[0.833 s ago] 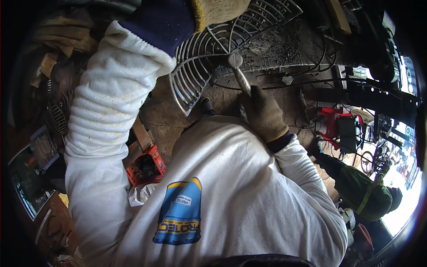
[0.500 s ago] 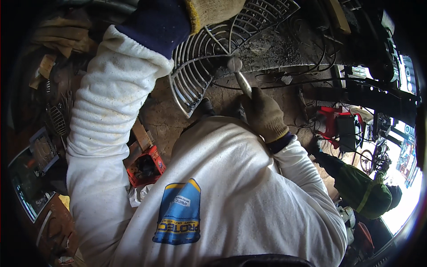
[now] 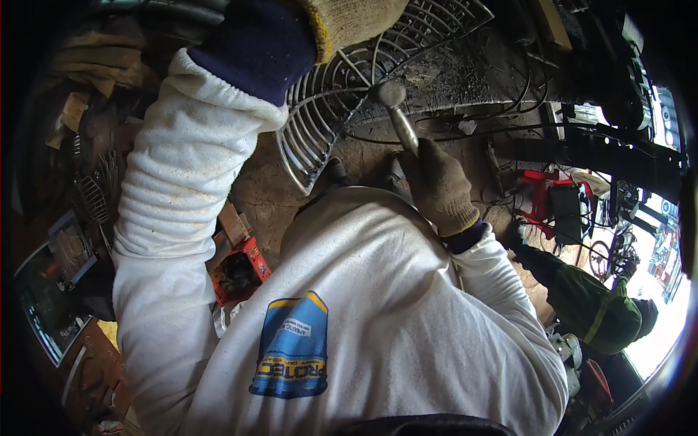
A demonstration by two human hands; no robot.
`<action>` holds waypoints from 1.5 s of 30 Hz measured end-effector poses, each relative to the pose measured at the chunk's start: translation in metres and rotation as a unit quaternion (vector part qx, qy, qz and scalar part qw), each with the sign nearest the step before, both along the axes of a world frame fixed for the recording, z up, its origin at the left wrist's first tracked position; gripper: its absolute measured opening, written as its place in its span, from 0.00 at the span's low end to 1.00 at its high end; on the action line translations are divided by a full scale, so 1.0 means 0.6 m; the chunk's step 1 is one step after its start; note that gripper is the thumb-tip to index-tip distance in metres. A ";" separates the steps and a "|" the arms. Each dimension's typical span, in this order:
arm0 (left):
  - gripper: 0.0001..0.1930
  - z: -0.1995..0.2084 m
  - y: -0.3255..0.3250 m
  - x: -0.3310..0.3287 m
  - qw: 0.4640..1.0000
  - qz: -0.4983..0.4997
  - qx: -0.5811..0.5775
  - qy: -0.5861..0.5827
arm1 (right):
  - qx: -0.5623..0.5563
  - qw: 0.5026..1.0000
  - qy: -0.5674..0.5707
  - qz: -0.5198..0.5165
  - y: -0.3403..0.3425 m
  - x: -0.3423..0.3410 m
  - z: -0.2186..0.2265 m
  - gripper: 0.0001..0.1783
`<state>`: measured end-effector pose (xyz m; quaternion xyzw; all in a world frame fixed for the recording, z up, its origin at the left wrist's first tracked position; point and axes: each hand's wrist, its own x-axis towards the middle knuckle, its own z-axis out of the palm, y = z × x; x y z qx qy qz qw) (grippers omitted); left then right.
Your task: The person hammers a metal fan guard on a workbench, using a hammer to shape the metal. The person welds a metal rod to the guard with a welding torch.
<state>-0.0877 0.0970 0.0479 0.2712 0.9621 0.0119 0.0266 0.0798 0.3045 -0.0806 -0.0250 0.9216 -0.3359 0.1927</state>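
Note:
A curved grille of metal bars (image 3: 305, 138), shaped like a fan, lies across the dark workbench at the top and juts over its near edge. My right hand (image 3: 445, 187), in a knitted work glove, is closed around the handle of a metal hammer (image 3: 404, 125). The round hammer head is over or beside the grille's inner corner; whether they touch, I cannot tell. Above the grille is my gloved left hand (image 3: 358, 23), at the upper edge of the picture. Its fingers are out of sight, so any grip is hidden.
Cables (image 3: 502, 116) trail over the bench (image 3: 472, 91) at right. On the floor at lower left stands a red crate (image 3: 256, 263) with dark items. A red chair (image 3: 536, 195) is at right, near another person in a green jacket (image 3: 592, 309), bent forward.
The hammer head has shifted slightly up and right with my right hand. My left hand has moved a little to the right, and the grille's lower tip has shifted slightly.

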 end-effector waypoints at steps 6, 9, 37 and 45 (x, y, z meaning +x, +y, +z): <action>0.23 0.019 -0.008 0.039 0.942 -0.114 -0.261 0.179 | -0.088 0.992 0.086 -0.029 -0.010 0.019 -0.025 0.21; 0.23 -0.032 -0.002 -0.006 0.985 -0.098 -0.068 0.128 | 0.063 0.998 -0.017 0.006 -0.003 -0.003 -0.012 0.21; 0.23 -0.027 -0.029 0.021 0.927 -0.108 -0.236 0.271 | 0.060 0.981 0.078 -0.167 0.163 -0.079 -0.026 0.21; 0.12 -0.023 -0.061 0.038 0.940 -0.171 -0.067 0.288 | 0.126 0.970 0.186 -0.095 0.158 -0.166 -0.032 0.20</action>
